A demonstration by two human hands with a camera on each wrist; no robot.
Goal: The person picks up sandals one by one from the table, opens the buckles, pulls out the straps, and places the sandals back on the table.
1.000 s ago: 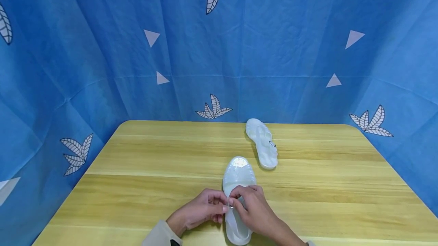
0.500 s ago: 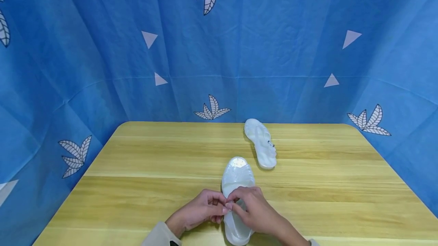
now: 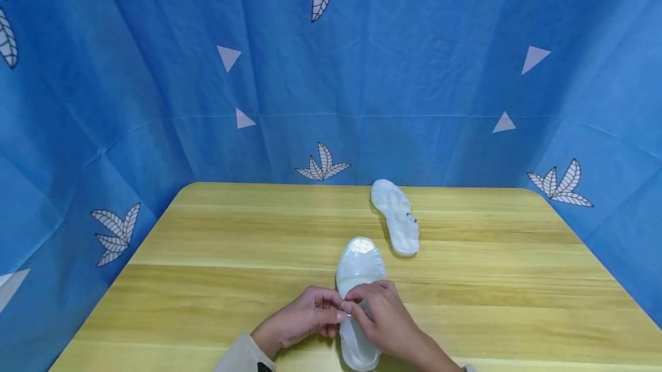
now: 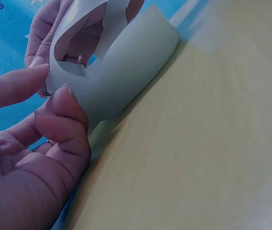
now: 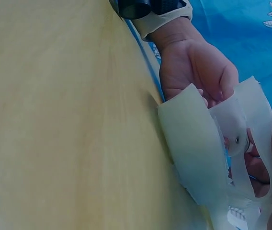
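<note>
A whitish translucent sandal (image 3: pixel 361 268) lies near the table's front, its toe pointing away from me. At its left side, my left hand (image 3: pixel 309 315) pinches the ankle strap beside a small metal buckle (image 3: pixel 349 315). Reaching across from the right, my right hand (image 3: pixel 380 315) pinches the strap at the same spot, its fingertips against those of the left. The fingers mostly cover the buckle. In the right wrist view the strap (image 5: pixel 265 129) arches over the heel, with a small metal stud (image 5: pixel 237 140) showing. A matching sandal (image 3: pixel 397 217) lies farther back, its buckle on the right.
The wood-grain table (image 3: pixel 207 234) extends to both sides of the sandals. A blue curtain (image 3: pixel 414 73) with leaf and triangle prints hangs behind the table and along its left and right sides.
My right fingertips have shifted slightly at the strap and now cover more of the buckle. Both hands stay in place, and neither sandal has moved on the table.
</note>
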